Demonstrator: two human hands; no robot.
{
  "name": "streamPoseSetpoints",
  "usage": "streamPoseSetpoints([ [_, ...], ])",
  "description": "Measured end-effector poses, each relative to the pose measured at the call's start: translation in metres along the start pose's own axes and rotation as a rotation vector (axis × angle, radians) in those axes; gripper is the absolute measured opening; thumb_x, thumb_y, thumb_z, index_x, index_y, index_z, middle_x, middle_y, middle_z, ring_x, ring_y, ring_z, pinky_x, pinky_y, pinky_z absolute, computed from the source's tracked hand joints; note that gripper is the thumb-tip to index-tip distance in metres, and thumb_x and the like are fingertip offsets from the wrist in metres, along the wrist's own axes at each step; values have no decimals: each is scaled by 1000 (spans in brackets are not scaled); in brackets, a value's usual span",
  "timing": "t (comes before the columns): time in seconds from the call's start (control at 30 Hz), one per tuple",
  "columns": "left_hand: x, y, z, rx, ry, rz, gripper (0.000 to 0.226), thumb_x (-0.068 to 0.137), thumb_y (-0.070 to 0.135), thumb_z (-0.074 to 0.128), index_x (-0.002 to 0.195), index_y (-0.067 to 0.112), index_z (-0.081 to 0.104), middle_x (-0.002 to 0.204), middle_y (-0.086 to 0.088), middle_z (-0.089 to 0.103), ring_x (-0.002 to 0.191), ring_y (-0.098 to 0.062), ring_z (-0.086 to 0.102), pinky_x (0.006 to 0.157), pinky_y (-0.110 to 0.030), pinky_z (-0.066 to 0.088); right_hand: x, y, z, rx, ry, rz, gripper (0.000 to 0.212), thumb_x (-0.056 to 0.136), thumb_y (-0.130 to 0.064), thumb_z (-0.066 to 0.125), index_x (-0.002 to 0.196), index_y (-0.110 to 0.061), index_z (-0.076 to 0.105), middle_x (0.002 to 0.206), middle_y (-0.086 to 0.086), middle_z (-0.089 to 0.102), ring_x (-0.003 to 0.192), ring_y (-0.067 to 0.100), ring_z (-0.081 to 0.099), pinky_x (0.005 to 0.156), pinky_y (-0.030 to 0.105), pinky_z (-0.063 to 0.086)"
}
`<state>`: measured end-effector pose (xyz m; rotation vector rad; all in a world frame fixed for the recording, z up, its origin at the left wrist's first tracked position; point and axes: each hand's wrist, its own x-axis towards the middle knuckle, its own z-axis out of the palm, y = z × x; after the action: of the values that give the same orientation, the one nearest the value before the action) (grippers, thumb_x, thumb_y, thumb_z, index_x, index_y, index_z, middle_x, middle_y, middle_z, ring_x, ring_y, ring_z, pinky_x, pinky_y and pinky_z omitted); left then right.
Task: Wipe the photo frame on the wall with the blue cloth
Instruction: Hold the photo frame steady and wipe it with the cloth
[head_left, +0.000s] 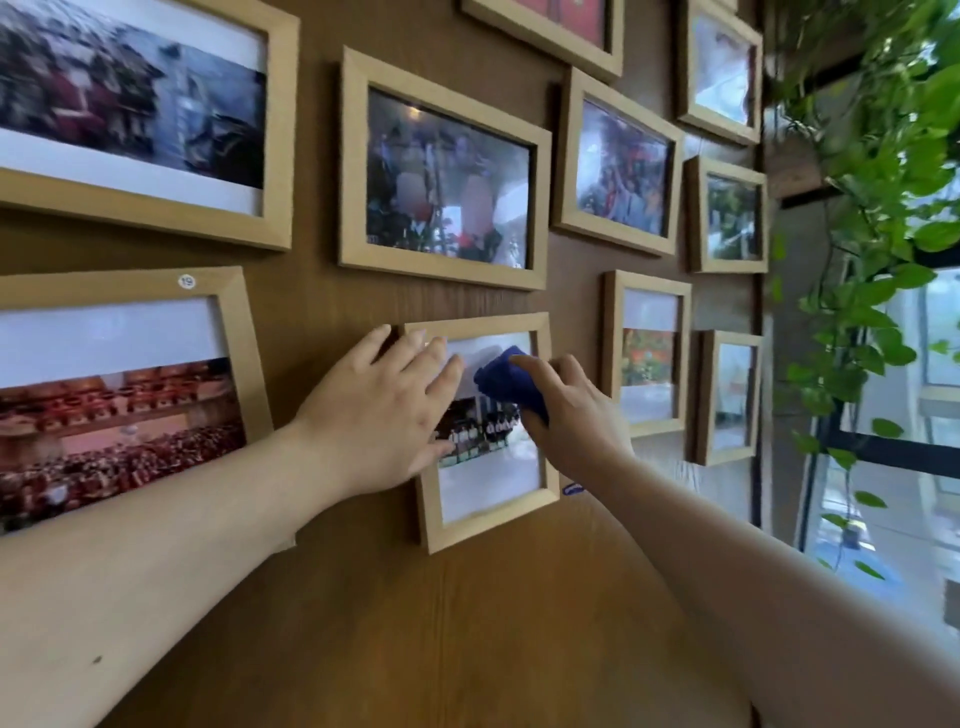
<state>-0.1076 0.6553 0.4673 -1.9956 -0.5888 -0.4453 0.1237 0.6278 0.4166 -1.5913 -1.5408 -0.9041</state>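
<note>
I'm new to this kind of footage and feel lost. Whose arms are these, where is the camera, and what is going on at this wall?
There is no machine here: a person wears a wide-angle camera on the head, so you look along their own two bare arms. In front is a wooden wall hung with many light wooden picture frames; green trailing plants and a window are at the right. The left hand lies flat, fingers spread, on the left edge of the small photo frame, apparently steadying it. The right hand has its grip on a bunched blue cloth, pressed against the frame's glass to wipe it.
</note>
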Motion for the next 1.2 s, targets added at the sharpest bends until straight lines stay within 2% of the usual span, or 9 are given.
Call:
streamPoseSetpoints([
  [0.13, 10, -9, 10, 59, -68, -110, 95, 86, 70, 33, 150, 6, 4, 160, -19, 8, 146, -34, 6, 118, -53, 13, 13, -28, 12, 24, 38, -29, 52, 88, -26, 57, 136, -32, 37, 122, 6, 47, 85, 25, 59, 54, 30, 48],
  [0.27, 18, -12, 23, 33, -115, -184, 103, 81, 74, 39, 151, 9, -2, 161, -15, 0, 147, -33, 1, 118, -54, 11, 14, -47, 24, 62, 32, -119, 54, 88, -23, 59, 136, -31, 35, 133, 14, 41, 84, 29, 60, 54, 35, 55],
  [0.47, 17, -11, 41, 20, -48, -210, 109, 78, 76, 42, 150, 11, -5, 161, -14, -4, 147, -31, -1, 118, -55, 8, 13, -23, 31, -31, 28, -169, 53, 88, -30, 58, 138, -30, 40, 128, 16, 45, 79, 28, 58, 49, 32, 49],
  [0.63, 15, -12, 48, 0, -20, -211, 112, 76, 79, 42, 150, 11, -7, 161, -14, -7, 147, -30, -3, 118, -55, 5, 7, 8, 35, -25, 86, 45, 50, 88, -27, 57, 136, -32, 42, 125, 10, 45, 85, 29, 58, 51, 37, 51],
  [0.7, 15, -12, 50, -6, -14, -217, 113, 75, 78, 44, 149, 11, -8, 161, -13, -8, 147, -30, -4, 118, -55, 4, 3, 6, 38, -4, 107, 123, 50, 88, -26, 58, 136, -31, 44, 124, 10, 46, 82, 28, 58, 49, 32, 46],
  [0.87, 16, -12, 52, -12, 5, -218, 111, 77, 75, 46, 149, 12, -9, 161, -13, -8, 147, -30, -5, 118, -55, 5, -14, -33, 40, 43, 26, -193, 55, 87, -24, 60, 139, -26, 41, 126, 15, 46, 83, 27, 58, 53, 33, 52],
  [0.93, 16, -12, 53, -10, 13, -218, 110, 77, 74, 47, 149, 12, -8, 161, -13, -7, 147, -30, -4, 118, -55, 5, -21, -34, 40, 41, -9, -243, 52, 89, -27, 57, 139, -26, 42, 125, 16, 47, 81, 27, 58, 54, 33, 53],
  [1.03, 16, -12, 54, -6, 8, -225, 112, 76, 78, 44, 149, 12, -9, 161, -12, -9, 147, -29, -5, 118, -55, 2, -29, -10, 38, 0, -27, -180, 49, 89, -29, 57, 137, -30, 46, 124, 12, 49, 79, 25, 59, 53, 33, 51],
  [1.2, 18, -9, 55, -10, 5, -239, 113, 74, 78, 44, 149, 11, -8, 161, -13, -8, 147, -30, -6, 118, -56, 1, -40, 20, 39, -31, -53, 118, 49, 88, -28, 59, 135, -35, 47, 115, 7, 50, 78, 30, 59, 51, 32, 46],
])
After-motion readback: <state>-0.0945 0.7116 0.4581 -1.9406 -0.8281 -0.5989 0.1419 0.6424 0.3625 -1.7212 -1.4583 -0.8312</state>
